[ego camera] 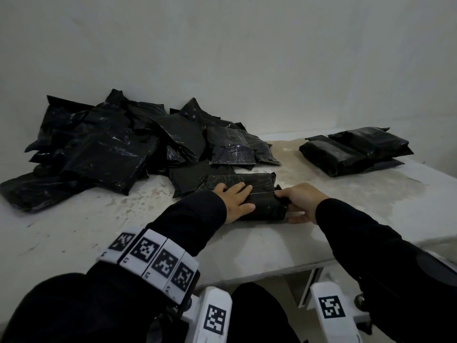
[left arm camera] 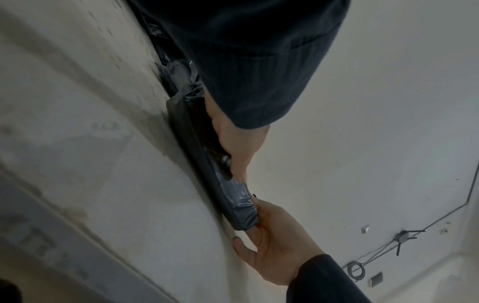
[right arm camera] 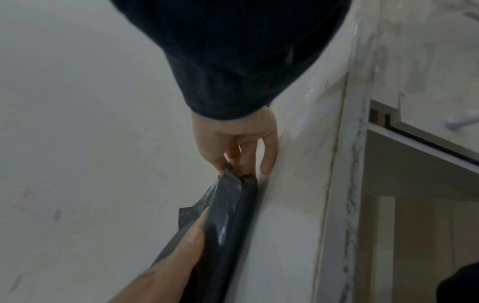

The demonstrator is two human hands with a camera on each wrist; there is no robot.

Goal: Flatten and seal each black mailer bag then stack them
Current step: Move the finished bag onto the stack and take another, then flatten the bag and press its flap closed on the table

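A folded black mailer bag (ego camera: pixel 263 203) lies on the white table (ego camera: pixel 259 248) in front of me. My left hand (ego camera: pixel 235 201) lies flat on its left half, fingers straight, pressing it down. My right hand (ego camera: pixel 299 201) pinches the bag's right end between thumb and fingers. In the left wrist view the bag (left arm camera: pixel 230 198) runs from under my left hand (left arm camera: pixel 233 143) to my right hand (left arm camera: pixel 274 242). In the right wrist view my right hand (right arm camera: pixel 233 143) grips the bag's crumpled end (right arm camera: pixel 233 205), with the left hand (right arm camera: pixel 181 256) flat further along.
A loose pile of black mailer bags (ego camera: pixel 111 144) fills the back left of the table, against the wall. A short stack of folded bags (ego camera: pixel 353 149) sits at the back right. The table's front edge runs just below my forearms.
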